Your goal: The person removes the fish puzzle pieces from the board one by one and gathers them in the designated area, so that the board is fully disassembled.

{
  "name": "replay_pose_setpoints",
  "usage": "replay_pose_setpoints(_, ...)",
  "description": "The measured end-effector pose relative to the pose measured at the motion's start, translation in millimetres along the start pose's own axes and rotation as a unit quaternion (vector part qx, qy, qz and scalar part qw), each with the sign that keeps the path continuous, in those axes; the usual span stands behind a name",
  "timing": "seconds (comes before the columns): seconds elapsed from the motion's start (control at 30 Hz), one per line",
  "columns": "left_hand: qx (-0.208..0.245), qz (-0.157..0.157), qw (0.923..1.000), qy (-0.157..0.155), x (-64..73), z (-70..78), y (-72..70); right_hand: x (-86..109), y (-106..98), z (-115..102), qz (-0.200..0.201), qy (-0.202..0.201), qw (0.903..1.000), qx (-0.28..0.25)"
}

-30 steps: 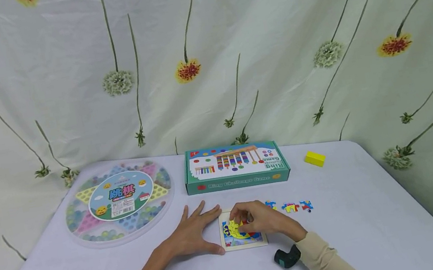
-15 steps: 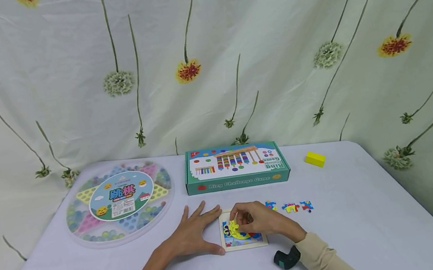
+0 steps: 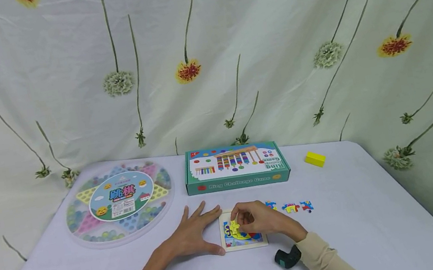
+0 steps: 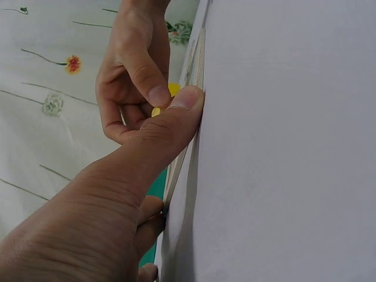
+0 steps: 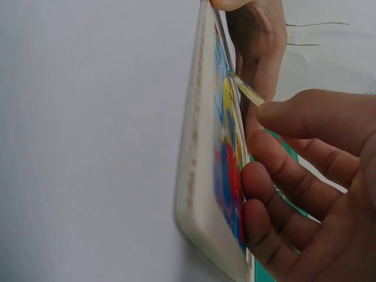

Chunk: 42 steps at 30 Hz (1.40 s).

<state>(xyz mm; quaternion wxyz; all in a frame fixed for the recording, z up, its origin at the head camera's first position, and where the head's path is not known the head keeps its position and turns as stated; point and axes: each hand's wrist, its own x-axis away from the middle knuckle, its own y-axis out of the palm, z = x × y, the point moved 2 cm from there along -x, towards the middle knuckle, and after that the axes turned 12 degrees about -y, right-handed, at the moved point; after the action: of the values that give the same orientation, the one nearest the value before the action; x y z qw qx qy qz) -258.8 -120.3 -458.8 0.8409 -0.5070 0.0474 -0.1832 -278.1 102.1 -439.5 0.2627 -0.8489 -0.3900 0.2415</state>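
Note:
In the head view a small jigsaw puzzle in a pale wooden frame (image 3: 245,246) lies on the table, showing yellow, blue and red parts. My left hand (image 3: 192,234) is spread flat at its left side, thumb by the near left corner and fingertips at the far left corner. Between thumb and fingers, my right hand (image 3: 258,218) pinches a yellow puzzle piece (image 3: 234,227) over the left part of the picture. The right wrist view shows this piece (image 5: 249,93) tilted, its lower edge at the puzzle's surface. The right hand covers the puzzle's far right part.
Several loose puzzle pieces (image 3: 291,207) lie right of the frame. Behind stands a green Ring Challenge Game box (image 3: 238,182), with a round Chinese checkers set (image 3: 122,203) to its left. A yellow block (image 3: 314,159) sits near the table's back right.
The yellow piece in my right fingers has shifted and turned slightly over the puzzle, with the right fingertips moving a little to the right. My left hand has stayed in place.

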Motion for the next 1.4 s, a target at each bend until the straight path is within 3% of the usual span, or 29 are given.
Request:
replay_pose_setpoints(0.7, -0.005, 0.003, 1.0, -0.001, -0.8, -0.8, 1.1, 7.9, -14, -1, 0.03, 0.018, 0.9991, 0.023)
replay_pose_setpoints(1.03, 0.001, 0.004, 1.0, -0.001, -0.6, 0.0, 1.0, 32.9, -27, 5, 0.064, 0.031, 0.9973, 0.019)
replay_pose_setpoints(1.4, 0.003, 0.008, 1.0, 0.0, 0.3, 1.2, 0.1, 63.5, -43, 8, 0.097, 0.067, 0.9914, 0.057)
